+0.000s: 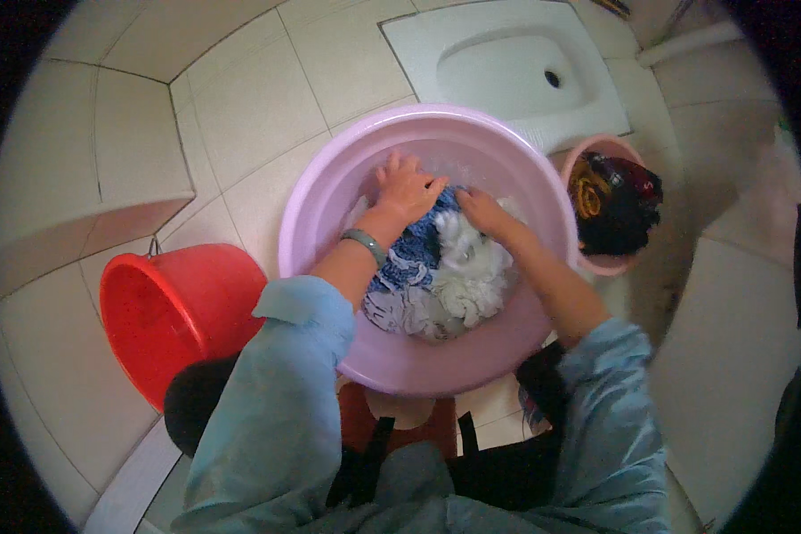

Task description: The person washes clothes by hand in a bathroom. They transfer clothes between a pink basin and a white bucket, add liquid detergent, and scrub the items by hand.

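A large pink-purple basin (329,169) holds wet laundry and some water. In it lie a blue patterned garment (416,245), white cloth (465,285) and a pale lavender cloth (387,311). My left hand (408,191), with a bracelet at the wrist, rests at the far side of the blue garment with its fingers spread. Close to it on the right, my right hand (485,214) has its fingers closed on the far edge of the blue garment, above the white cloth. The fingertips of my right hand are partly hidden in the fabric.
A red bucket (227,294) lies tilted left of the basin. To the right stands a smaller pink tub (610,265) with dark clothes (618,209). Beyond the basin is a white squat toilet (596,98) set in the tiled floor (258,84). A tiled ledge (107,209) juts out at left.
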`<state>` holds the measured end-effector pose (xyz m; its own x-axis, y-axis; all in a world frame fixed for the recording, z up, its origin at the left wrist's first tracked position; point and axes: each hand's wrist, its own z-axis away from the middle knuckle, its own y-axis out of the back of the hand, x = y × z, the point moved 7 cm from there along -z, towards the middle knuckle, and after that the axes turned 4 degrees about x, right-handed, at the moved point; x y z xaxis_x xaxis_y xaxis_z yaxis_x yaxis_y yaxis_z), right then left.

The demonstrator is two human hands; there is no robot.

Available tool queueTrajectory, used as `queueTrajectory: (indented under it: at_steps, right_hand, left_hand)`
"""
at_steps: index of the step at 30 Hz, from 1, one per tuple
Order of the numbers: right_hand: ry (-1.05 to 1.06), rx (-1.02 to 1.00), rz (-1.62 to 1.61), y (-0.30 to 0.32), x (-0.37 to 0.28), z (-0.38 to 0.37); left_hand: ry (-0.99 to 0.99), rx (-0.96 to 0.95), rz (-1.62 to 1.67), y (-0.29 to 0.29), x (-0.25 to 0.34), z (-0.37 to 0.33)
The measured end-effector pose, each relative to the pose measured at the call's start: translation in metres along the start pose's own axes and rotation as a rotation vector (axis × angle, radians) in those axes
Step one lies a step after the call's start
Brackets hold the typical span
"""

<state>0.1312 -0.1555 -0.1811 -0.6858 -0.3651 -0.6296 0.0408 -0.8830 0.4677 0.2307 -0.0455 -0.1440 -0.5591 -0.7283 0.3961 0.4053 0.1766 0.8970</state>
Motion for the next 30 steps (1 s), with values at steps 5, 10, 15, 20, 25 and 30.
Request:
queueTrajectory:
  at_steps: [5,10,15,20,25,30]
  right_hand:
    - [0.245,-0.138,0.636,-0.002,-0.016,0.094]
    - [0.817,0.001,0.906,-0.052,-0.022,0.163]
    - [0.83,0.012,0.646,-0.07,-0.008,0.123]
    - [0.452,-0.009,0.48,-0.057,0.003,0.029]
    - [0.38,0.146,0.454,-0.059,0.003,-0.015]
    - [0.256,0.019,0.521,-0.048,0.032,-0.064]
  left_hand:
    - [0.211,-0.606,0.317,-0.061,0.009,0.062]
    - [0.127,0.041,0.083,-0.042,0.032,0.184]
    - [0.068,0.215,0.034,-0.05,0.021,0.159]
    - [0.147,0.008,-0.018,-0.09,-0.004,0.066]
    - [-0.031,-0.112,0.002,-0.109,-0.033,0.006]
    - [-0.214,-0.286,-0.176,-0.024,0.024,-0.033]
